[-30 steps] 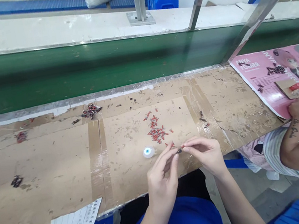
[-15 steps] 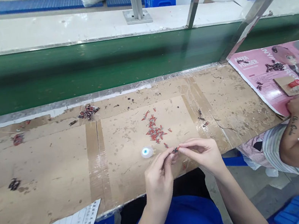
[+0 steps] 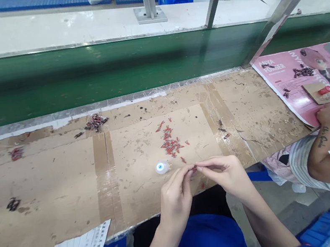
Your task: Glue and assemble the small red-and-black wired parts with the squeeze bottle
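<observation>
— Head view: what do the left hand point(image 3: 175, 198) and the right hand point(image 3: 227, 173) hold?
— Both pinch one tiny red piece point(image 3: 194, 169) between fingertips, above the brown cardboard bench point(image 3: 66, 179), near the small white round cap point(image 3: 161, 167).

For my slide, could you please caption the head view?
Both hands, left hand and right hand, pinch a small red part over the cardboard-covered bench.

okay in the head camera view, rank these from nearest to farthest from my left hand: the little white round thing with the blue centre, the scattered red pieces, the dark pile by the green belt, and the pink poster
From the left hand:
1. White round thing, just beyond the fingertips, slightly left.
2. Red pieces, farther ahead on the cardboard.
3. Dark pile, far left near the belt.
4. Pink poster, far right.
</observation>
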A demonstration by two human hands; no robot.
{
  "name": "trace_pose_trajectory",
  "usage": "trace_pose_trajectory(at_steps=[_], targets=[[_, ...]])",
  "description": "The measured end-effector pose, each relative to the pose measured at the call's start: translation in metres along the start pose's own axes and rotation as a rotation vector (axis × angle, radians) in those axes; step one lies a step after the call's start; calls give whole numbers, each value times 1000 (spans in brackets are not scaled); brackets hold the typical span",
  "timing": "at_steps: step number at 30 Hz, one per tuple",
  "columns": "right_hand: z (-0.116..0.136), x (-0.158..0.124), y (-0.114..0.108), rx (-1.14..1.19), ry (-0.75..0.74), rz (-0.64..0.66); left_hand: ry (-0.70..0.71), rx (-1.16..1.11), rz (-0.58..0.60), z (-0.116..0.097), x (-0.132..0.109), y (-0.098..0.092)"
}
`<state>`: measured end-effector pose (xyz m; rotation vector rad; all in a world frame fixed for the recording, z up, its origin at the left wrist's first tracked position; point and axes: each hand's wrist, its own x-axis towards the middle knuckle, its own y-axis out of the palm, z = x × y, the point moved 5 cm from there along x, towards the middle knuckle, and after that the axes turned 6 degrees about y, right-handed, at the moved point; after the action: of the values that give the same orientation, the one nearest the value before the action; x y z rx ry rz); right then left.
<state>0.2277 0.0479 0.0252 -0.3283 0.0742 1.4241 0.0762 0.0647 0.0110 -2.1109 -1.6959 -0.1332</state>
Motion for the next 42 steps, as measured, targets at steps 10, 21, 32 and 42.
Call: trace_pose_trajectory(at_steps=[10,21,32,42], targets=[[10,-7,3,-58,-96,-138,-323,-291,42,8,-6,8],[-11,-3,6,231,158,-111,-462,-525,78,3,3,7],[14,-16,5,184,34,-77,-446,-526,-72,-9,-6,-3],[16,-10,12,138,32,-30,-482,-401,9,-19,-19,-21]])
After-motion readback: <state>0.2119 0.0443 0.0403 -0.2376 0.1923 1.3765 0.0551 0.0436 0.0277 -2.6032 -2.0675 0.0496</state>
